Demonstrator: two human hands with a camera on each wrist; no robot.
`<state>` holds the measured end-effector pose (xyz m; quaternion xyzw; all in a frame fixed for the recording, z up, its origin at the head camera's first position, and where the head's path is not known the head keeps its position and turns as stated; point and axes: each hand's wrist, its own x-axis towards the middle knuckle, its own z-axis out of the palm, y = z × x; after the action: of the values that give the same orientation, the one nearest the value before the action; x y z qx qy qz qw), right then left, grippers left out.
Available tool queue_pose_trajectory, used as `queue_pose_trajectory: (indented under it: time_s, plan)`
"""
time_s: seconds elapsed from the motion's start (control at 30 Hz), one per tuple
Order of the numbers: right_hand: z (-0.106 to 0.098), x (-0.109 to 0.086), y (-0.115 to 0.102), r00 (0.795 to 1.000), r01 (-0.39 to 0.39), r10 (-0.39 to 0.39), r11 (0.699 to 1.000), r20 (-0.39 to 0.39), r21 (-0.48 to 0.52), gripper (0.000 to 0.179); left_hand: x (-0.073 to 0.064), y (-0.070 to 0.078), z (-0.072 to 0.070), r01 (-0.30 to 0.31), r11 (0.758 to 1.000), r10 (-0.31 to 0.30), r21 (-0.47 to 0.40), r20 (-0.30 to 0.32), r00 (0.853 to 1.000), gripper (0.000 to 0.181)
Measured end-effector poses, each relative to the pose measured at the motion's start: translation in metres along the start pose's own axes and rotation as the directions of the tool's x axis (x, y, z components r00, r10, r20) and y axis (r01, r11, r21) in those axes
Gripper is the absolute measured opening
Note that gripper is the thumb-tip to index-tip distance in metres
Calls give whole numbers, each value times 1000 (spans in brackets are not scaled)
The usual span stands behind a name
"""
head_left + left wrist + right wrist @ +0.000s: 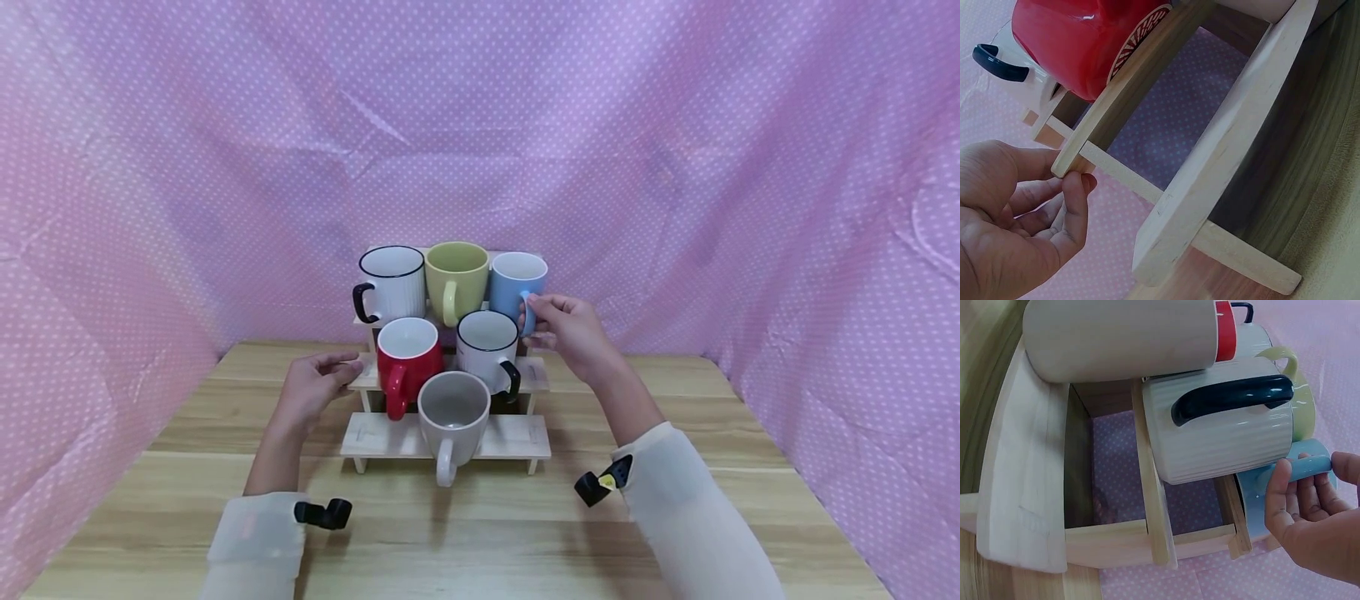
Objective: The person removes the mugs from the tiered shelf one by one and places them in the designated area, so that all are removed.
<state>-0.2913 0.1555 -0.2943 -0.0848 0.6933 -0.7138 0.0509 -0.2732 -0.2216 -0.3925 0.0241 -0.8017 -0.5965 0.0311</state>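
My right hand (576,333) pinches the handle of a light blue mug (508,287) at the right end of the top tier of a wooden three-step rack (375,435). In the right wrist view, thumb and fingers close about that handle. My left hand (311,387) pinches the left end of the middle board, as the left wrist view shows. Beside the blue mug stand a yellow-green mug (468,287) and a white mug with black rim and handle (401,292). The middle tier bears a red mug (420,371) and another black-rimmed white mug (480,362).
A pale grey mug (468,437) stands on the lowest board, its handle toward me. The rack rests on a wood-grain table (480,550). Pink dotted cloth (480,125) hangs behind and at both sides. Each sleeve cuff carries a small black camera.
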Motion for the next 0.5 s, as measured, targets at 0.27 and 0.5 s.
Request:
queue_pose_trajectory:
  time_s: [0.27,0.5]
  plan:
    - [0,3,-2,999,-39,37,993,19,110,26,0,-1,1,5,1000,-5,-21,-2,1000,45]
    - [-2,1,-3,999,-29,32,994,-25,107,23,0,0,1,25,999,-25,-20,-4,1000,45]
